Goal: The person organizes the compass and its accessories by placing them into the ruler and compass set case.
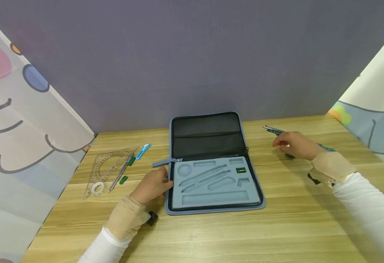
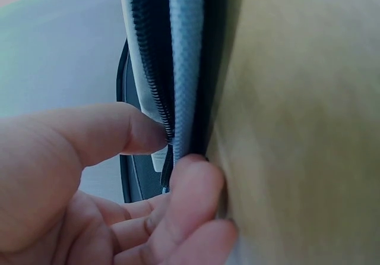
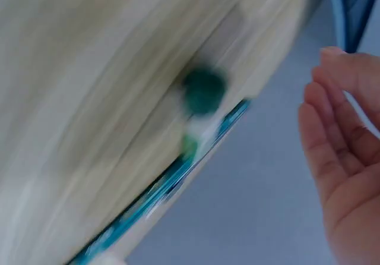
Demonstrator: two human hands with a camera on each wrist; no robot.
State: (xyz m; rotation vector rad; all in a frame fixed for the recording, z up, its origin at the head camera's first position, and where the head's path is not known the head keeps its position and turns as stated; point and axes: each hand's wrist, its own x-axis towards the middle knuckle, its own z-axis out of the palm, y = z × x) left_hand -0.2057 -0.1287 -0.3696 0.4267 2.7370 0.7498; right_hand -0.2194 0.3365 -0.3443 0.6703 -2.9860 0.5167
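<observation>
A blue zip case [image 1: 206, 128] lies unfolded on the wooden table, with a light-blue foam insert [image 1: 176, 197] in its near half. A small green sharpener [image 1: 241, 170] sits in one of the insert's recesses. My left hand [image 1: 150, 185] pinches the case's left edge; in the left wrist view thumb and fingers grip the zipped rim [image 2: 187, 69]. To the right of the case, my right hand [image 1: 295, 145] hovers above the table, fingers loosely bent around nothing visible. Teal pencil-like sticks [image 3: 142, 202] and a blurred dark green object [image 3: 205, 91] lie near it.
Left of the case lie a clear set square [image 1: 95, 168], a white tape roll [image 1: 97, 188], a slim metal drawing tool [image 1: 119, 175], two green blocks [image 1: 123, 180] and a light-blue cutter [image 1: 143, 151]. A grey panel [image 1: 205, 65] stands behind the table.
</observation>
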